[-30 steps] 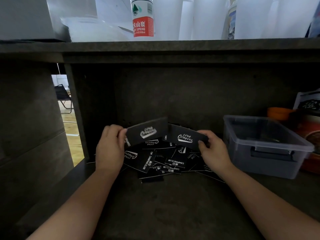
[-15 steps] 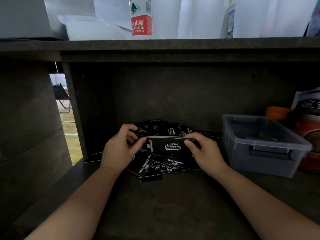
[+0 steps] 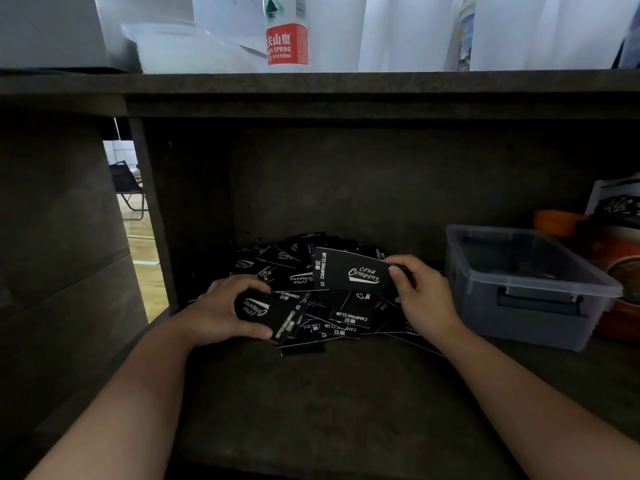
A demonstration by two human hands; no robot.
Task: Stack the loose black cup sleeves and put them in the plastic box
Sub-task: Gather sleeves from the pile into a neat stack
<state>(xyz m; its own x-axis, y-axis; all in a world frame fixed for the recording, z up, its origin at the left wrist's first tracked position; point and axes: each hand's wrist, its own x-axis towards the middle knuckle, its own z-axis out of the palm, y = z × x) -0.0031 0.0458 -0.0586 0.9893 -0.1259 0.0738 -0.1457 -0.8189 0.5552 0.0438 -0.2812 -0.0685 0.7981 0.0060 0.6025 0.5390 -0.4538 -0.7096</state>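
Dark shelf (image 3: 311, 393): sleeve pile (image 3: 304, 271) between hands. Left hand (image 3: 225, 311) grips one sleeve (image 3: 273, 315). Right hand (image 3: 426, 296) pinches another sleeve (image 3: 349, 271), reads "CLUB Camping", "CAMPING CLUB". Plastic box (image 3: 540, 317) just right.

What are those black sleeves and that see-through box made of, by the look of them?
The black sleeves look like thin matte card or paper: flat, sharp-edged, printed in white, and the right hand holds one stiff by its end. The box looks like translucent, slightly glossy hard plastic: the inside shows dimly through its walls, and it has a moulded rim and dark handle.
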